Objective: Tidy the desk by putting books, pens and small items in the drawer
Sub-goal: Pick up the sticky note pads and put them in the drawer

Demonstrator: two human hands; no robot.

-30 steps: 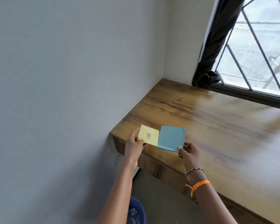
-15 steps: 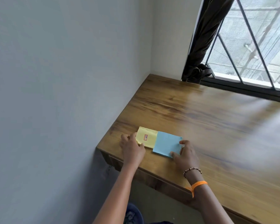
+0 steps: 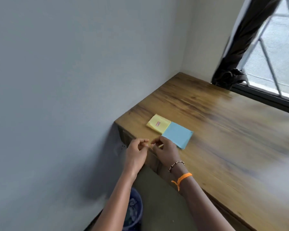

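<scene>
A yellow notepad point(image 3: 158, 125) with a small red label and a blue notepad point(image 3: 177, 136) lie flat, touching corner to side, near the left front corner of the wooden desk point(image 3: 223, 130). Neither hand touches them. My left hand point(image 3: 136, 151) hovers at the desk's front edge with fingers loosely curled and nothing in it. My right hand point(image 3: 165, 151) is close beside it, just in front of the blue notepad, fingers also loosely curled. The two hands' fingertips nearly meet. No open drawer shows; only a wooden front panel point(image 3: 123, 135) under the desk's corner.
A grey wall runs along the desk's left side. A window with a metal grille point(image 3: 274, 55) and a tied dark curtain point(image 3: 232, 64) stand at the back right. A blue bin point(image 3: 133, 212) holding crumpled scraps sits on the floor below my arms.
Both hands set the two notepads down on the desk, let go, and drew back to the front edge. The view has swung left and down.
</scene>
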